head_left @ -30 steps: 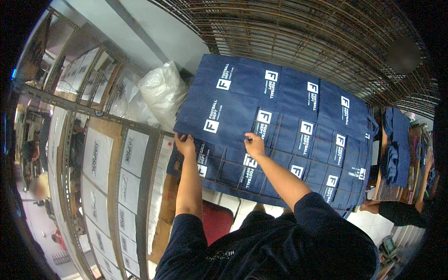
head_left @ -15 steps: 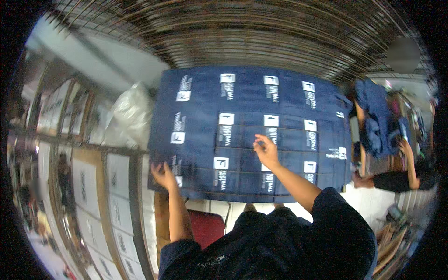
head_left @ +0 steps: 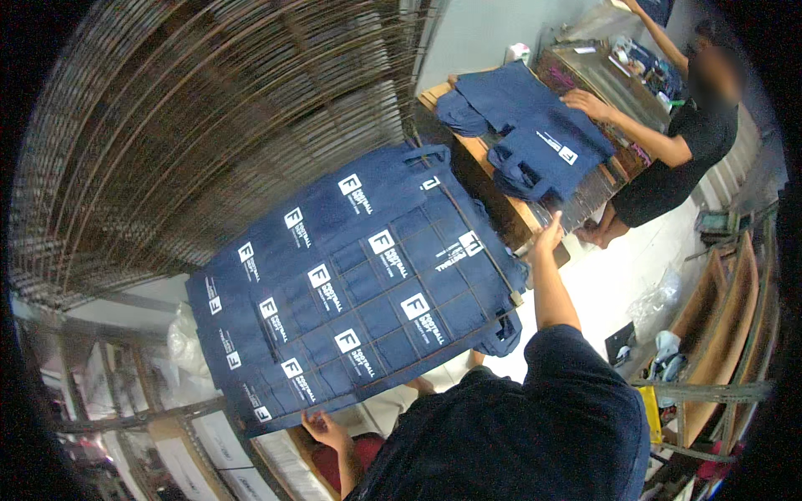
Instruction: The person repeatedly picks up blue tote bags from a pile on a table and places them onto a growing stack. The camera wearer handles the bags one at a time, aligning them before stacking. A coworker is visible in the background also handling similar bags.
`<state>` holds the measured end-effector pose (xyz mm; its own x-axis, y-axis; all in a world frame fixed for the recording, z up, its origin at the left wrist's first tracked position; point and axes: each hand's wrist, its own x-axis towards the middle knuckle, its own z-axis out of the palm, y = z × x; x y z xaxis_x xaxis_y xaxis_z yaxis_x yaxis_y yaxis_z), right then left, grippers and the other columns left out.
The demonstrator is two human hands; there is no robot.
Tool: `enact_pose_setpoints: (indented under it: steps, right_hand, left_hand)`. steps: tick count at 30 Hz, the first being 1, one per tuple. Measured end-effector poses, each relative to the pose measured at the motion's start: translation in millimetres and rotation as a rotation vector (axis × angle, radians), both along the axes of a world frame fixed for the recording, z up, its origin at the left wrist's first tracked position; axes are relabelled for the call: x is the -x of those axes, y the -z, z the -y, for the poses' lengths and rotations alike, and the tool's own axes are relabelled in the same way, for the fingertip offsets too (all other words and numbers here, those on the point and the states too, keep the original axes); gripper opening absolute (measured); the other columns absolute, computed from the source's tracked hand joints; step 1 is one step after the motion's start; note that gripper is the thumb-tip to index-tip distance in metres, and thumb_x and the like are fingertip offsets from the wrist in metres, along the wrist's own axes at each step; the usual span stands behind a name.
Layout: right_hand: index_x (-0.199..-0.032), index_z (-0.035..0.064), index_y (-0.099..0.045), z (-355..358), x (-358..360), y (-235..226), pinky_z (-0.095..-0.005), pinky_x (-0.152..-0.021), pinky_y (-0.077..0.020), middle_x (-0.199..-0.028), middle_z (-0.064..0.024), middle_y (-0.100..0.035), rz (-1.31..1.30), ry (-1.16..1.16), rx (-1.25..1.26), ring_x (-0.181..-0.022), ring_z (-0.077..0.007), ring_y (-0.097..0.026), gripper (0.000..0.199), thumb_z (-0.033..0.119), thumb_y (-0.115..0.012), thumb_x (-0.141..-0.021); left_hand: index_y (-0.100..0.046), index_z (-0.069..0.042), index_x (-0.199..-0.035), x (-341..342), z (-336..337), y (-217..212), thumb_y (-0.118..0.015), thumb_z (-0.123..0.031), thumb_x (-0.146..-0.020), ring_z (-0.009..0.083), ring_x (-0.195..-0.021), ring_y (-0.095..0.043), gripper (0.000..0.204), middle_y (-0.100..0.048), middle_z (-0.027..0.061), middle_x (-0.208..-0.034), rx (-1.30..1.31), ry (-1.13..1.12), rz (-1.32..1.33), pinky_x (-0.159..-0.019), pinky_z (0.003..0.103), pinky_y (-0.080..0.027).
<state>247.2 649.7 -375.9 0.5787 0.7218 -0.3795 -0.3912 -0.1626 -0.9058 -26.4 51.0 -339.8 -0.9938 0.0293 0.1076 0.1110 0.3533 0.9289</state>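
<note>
At the lower edge, closest of all, spreads the wearer's dark shirt, with a red seat partly hidden beside it. Just past this, the left hand is open, its fingers loosely bent, next to the near edge of a wide layer of navy bags; I cannot tell whether it touches them. The right hand reaches out beyond the bags' right end with one finger extended; how far the other fingers are curled, and whether they touch anything, I cannot tell. The navy bags lie in overlapping rows in front of the wearer, white prints facing up, with thin bars crossing over them. At their far left corner sits a pale plastic bundle, and behind them a large stack of wire racks fills the upper left. Farther off, up and to the right, a wooden table bears a pile of navy cloth pieces. At its far side a co-worker in dark clothes rests one hand at the pile. Beyond stands a pale wall.
</note>
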Motion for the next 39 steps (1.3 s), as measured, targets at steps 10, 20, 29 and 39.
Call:
enact_pose_setpoints:
  steps: [10,20,29,39]
  right_hand:
    - [-0.091,0.0024,-0.052,-87.5,21.7,8.1,-0.0407,-0.053,-0.0417,-0.080,-0.0095,-0.057,-0.309,-0.333,0.250,-0.059,-0.0213,-0.055,0.026,0.008,-0.068,-0.072]
    - [-0.102,0.0072,-0.043,-19.1,-31.5,-201.3,-0.0320,-0.042,-0.0414,-0.067,-0.0089,-0.052,-0.382,-0.889,-0.153,-0.046,-0.0176,-0.050,0.014,0.012,-0.043,-0.090]
    - [-0.100,0.0027,-0.050,95.2,-130.9,-373.2,-0.0263,-0.029,-0.0316,-0.049,-0.0090,-0.048,-0.008,-1.553,-0.230,-0.027,-0.0166,-0.038,0.026,0.023,-0.054,-0.084]
    - [-0.087,-0.0105,-0.053,125.3,-121.8,-387.9,-0.0239,-0.025,-0.0302,-0.047,-0.0123,-0.050,0.180,-1.754,-0.089,-0.026,-0.0148,-0.036,0.037,0.005,-0.051,-0.054]
  left_hand:
    - [-0.045,-0.002,-0.118,-85.9,-99.4,-72.8,-0.061,-0.002,-0.081,0.0068,-0.069,-0.048,0.041,-0.051,0.0005,-0.081,0.035,0.319,-0.043,-0.062,0.020,-0.040]
    - [-0.049,-0.008,-0.118,-126.5,-247.2,-80.8,-0.056,-0.037,-0.085,0.0152,-0.087,-0.054,0.044,-0.058,0.0058,-0.096,0.025,0.711,0.856,-0.074,0.032,-0.045]
    - [-0.015,-0.006,-0.141,-138.3,-381.2,-125.4,-0.025,-0.092,-0.054,0.0366,-0.128,-0.030,0.122,-0.027,0.0193,-0.140,-1.008,1.060,1.514,-0.101,0.052,-0.027]
    - [-0.046,-0.002,-0.124,-53.4,-274.9,-169.4,-0.044,-0.058,-0.080,0.0290,-0.109,-0.052,0.071,-0.051,0.0172,-0.122,-1.151,1.038,1.327,-0.095,0.045,-0.039]
